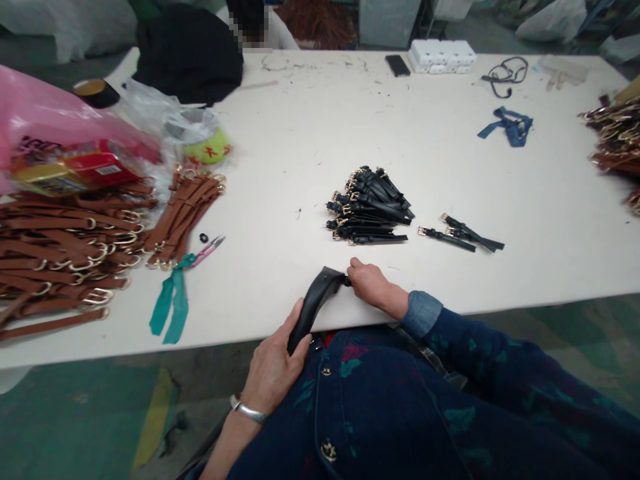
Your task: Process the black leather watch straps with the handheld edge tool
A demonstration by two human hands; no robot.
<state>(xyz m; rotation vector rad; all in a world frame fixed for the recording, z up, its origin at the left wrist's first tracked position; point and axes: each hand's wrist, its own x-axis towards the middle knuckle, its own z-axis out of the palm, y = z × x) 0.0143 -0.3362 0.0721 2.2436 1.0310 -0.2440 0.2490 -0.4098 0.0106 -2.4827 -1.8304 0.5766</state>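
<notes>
The left hand (274, 367) and right hand (370, 285) clamp a bowed black leather strap (314, 303) just beside the surface (240, 320) edge.

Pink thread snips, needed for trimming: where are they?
Head view: the snips lie left of centre on the white table, beside the brown straps, teal ribbon attached.

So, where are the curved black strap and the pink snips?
Curved black strap (314, 307): head view, on its middle bend.
Pink snips (206, 252): head view, on the pink handle.
</notes>
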